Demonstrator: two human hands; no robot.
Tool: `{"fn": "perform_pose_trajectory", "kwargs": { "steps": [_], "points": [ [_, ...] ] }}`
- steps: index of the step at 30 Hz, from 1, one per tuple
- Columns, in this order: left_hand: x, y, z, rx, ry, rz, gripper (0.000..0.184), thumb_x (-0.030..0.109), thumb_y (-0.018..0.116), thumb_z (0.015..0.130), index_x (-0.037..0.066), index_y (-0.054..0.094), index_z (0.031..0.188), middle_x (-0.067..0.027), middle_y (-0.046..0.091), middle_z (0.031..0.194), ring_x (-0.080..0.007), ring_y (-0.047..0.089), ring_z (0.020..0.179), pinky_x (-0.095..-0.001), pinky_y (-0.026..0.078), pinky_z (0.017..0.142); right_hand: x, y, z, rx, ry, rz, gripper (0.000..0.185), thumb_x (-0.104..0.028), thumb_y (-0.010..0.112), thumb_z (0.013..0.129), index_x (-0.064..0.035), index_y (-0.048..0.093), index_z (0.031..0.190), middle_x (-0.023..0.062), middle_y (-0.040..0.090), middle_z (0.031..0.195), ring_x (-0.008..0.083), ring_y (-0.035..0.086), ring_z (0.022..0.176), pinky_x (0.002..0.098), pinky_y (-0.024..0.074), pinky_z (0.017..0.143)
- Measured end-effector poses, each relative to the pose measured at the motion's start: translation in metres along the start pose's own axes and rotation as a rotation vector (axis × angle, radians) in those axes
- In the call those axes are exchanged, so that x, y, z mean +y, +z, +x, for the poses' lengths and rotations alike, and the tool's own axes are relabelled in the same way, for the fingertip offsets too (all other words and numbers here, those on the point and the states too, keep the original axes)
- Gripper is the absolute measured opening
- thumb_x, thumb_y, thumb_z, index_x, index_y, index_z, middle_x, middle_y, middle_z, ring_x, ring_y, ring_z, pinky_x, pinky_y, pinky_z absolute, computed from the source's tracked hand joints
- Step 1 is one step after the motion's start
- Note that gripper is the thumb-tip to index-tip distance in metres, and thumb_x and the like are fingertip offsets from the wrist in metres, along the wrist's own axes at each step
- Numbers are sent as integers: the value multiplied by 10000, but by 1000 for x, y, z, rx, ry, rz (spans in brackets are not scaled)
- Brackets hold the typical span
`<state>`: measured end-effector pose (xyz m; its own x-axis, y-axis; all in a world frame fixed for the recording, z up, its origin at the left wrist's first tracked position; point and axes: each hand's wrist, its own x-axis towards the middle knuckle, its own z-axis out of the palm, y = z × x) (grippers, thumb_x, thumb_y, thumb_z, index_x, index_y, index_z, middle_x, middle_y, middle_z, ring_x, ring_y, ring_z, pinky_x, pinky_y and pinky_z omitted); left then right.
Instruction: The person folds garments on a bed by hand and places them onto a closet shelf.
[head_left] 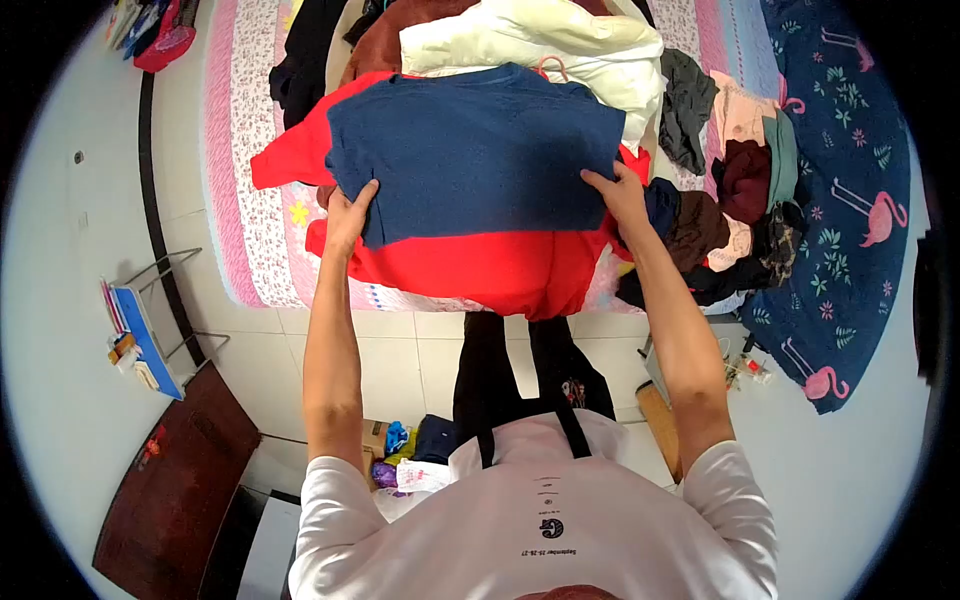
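Observation:
A dark blue folded garment (470, 155), perhaps a shirt, is stretched flat between my two hands. My left hand (348, 215) grips its lower left edge with the thumb on top. At the right edge, my right hand (618, 195) pinches the cloth the same way. Below the blue garment lies a red garment (470, 268), spread on the bed and showing on several sides. A cream-white garment (540, 35) lies just beyond the blue one. The fingers under the cloth are hidden.
The bed (262, 240) has a pink patterned cover. Piled clothes (745, 175) lie to the right, beside a navy flamingo-print cloth (830, 250). Black clothing (305, 60) is at the far left. On the floor side are a blue folder (150, 340) and bags (420, 450).

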<state>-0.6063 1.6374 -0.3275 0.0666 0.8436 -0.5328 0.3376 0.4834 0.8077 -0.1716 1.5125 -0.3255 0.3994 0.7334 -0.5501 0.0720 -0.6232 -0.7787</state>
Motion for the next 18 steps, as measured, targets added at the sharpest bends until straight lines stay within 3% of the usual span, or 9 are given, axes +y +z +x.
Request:
{"fn": "perform_pose_trajectory", "kwargs": {
  "steps": [3,4,7,8,11,12,15,18],
  "points": [
    [6,-1,-11,29,20,-34,466,201,682,922,-70,574,1285,-151,658,1245,-218,619,1124,-311,455,987,-21,6,-29,-33,21,329,282,-163,769,836,19,679,1031,81,705,946,153,655,850,280,498,742],
    [11,-3,-14,29,36,-30,469,194,681,921,-67,568,1294,-152,655,1250,-221,619,1123,-311,454,987,-15,0,-27,-78,122,306,463,-223,792,828,15,608,1180,100,685,1074,182,660,896,303,514,774],
    [12,-16,-13,-22,-10,-55,507,207,675,922,-51,543,1338,-169,605,1327,-245,589,1171,-327,432,1016,-22,-6,-29,108,413,68,673,-321,828,800,11,516,1296,152,636,1208,220,665,927,341,531,813],
    [-6,-25,-4,-20,-26,-49,541,231,683,917,-54,528,1350,-173,576,1359,-252,568,1203,-333,418,1036,-27,-6,-35,69,438,174,901,-401,860,757,28,402,1403,217,565,1318,287,644,1031,389,524,872],
    [-6,-22,-9,-64,-101,-128,641,257,726,883,-58,478,1384,-178,521,1413,-270,525,1266,-344,388,1079,14,-7,-25,-61,519,42,993,-465,860,737,40,368,1437,217,527,1368,285,594,1156,386,525,863],
    [-2,-20,-15,-85,-131,-170,676,258,743,869,-60,460,1395,-179,508,1424,-275,513,1281,-347,379,1090,-11,1,-43,-88,462,77,1057,-462,882,709,74,350,1449,228,525,1369,303,559,1215,404,481,977],
    [-17,-8,-29,-168,13,119,728,216,784,836,-59,424,1407,-174,534,1389,-273,511,1288,-350,376,1100,26,10,-39,-64,274,110,1011,-430,889,710,80,384,1422,195,551,1350,270,563,1222,371,469,1011],
    [-49,0,-30,-94,38,117,666,117,773,834,-54,441,1386,-171,544,1376,-251,536,1253,-355,409,1067,30,7,-48,-128,364,264,912,-371,877,742,81,424,1391,159,579,1321,231,572,1203,337,449,1040]
  ]
}}
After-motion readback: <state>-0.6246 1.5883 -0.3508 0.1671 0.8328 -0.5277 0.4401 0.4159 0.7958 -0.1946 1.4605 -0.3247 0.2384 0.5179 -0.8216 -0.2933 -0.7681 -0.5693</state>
